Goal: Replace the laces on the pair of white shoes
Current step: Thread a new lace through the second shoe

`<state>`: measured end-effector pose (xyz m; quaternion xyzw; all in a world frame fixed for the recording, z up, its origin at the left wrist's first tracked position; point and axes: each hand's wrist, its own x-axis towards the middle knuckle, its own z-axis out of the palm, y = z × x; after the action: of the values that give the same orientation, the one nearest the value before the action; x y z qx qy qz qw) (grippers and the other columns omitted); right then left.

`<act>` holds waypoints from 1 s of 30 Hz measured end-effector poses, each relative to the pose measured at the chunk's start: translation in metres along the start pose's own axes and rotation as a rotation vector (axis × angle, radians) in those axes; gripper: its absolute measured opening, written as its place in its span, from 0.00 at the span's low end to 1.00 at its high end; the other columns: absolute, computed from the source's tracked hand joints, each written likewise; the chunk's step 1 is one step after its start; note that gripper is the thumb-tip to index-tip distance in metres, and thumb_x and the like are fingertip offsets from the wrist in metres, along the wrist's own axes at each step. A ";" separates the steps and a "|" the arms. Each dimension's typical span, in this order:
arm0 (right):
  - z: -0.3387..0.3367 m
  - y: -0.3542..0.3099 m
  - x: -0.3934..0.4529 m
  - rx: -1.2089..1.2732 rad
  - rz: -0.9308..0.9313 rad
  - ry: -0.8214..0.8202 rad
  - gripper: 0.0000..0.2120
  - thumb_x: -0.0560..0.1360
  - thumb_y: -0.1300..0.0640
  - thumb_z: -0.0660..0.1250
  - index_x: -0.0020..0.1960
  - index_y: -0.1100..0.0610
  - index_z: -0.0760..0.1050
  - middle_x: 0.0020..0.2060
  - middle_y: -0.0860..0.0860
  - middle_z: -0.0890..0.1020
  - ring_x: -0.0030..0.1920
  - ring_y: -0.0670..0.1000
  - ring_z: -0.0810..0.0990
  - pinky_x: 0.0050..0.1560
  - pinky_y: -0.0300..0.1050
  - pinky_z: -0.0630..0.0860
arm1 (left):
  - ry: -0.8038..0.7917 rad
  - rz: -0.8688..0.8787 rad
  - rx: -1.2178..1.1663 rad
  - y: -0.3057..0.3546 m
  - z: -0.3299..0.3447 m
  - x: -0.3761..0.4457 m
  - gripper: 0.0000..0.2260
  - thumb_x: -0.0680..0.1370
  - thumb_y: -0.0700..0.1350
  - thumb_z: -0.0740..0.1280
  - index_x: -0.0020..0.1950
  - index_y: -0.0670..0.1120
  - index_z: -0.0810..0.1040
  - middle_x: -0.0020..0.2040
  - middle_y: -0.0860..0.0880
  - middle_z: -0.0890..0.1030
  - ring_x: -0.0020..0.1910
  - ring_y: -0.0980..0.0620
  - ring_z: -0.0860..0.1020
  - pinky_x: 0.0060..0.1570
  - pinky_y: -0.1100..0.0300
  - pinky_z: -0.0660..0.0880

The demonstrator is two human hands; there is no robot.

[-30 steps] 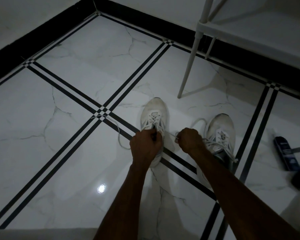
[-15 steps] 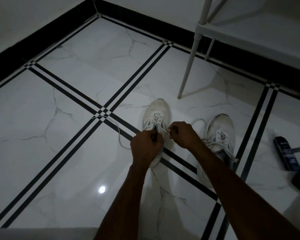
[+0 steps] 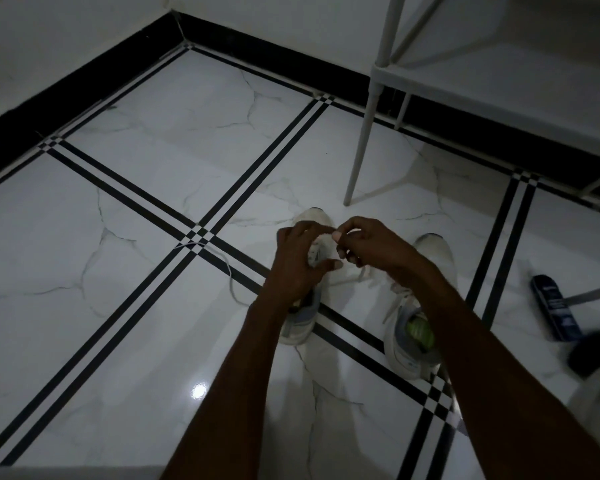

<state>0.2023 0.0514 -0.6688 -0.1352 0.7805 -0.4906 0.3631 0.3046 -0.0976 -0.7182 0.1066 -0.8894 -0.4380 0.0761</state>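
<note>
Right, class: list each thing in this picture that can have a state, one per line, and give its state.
Left shoe: upright on the floor, under both hands, lacing unfinished.
Lace: loose end trailing on the floor to the left of that shoe.
Right shoe: upright, untouched, laces loose.
Left hand: fingers curled over the left shoe; its grip is hidden.
Right hand: pinching a lace end.
Blue bottle: lying flat.

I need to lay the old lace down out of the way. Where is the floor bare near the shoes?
Bare tile lies left of the left shoe, beyond the loose lace and the black stripe crossing. More lies toward the near edge, between the forearms. It is crowded right of the right shoe, by the dark bottle, and ahead, near the chair leg.
</note>
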 end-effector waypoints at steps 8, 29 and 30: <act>-0.010 -0.005 -0.005 -0.031 -0.054 -0.008 0.12 0.79 0.55 0.69 0.54 0.64 0.76 0.37 0.52 0.85 0.33 0.47 0.77 0.35 0.42 0.73 | 0.193 -0.155 -0.044 -0.013 -0.027 0.006 0.23 0.71 0.53 0.76 0.64 0.48 0.81 0.60 0.50 0.83 0.59 0.52 0.80 0.62 0.51 0.76; 0.002 -0.003 0.002 -0.125 -0.094 0.021 0.10 0.78 0.54 0.69 0.52 0.62 0.77 0.37 0.50 0.85 0.33 0.46 0.78 0.36 0.39 0.72 | 0.195 -0.160 0.272 -0.050 -0.041 0.011 0.20 0.70 0.54 0.76 0.61 0.53 0.82 0.59 0.49 0.83 0.60 0.44 0.80 0.62 0.44 0.75; 0.005 -0.003 0.003 -0.128 -0.096 0.021 0.10 0.78 0.55 0.70 0.52 0.62 0.77 0.38 0.51 0.85 0.33 0.46 0.78 0.36 0.38 0.72 | 0.101 -0.074 0.261 -0.047 -0.036 0.012 0.26 0.68 0.58 0.76 0.64 0.53 0.80 0.61 0.48 0.82 0.62 0.45 0.78 0.65 0.45 0.72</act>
<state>0.2028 0.0451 -0.6685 -0.1902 0.8066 -0.4579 0.3217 0.3066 -0.1562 -0.7336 0.1702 -0.9293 -0.3152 0.0901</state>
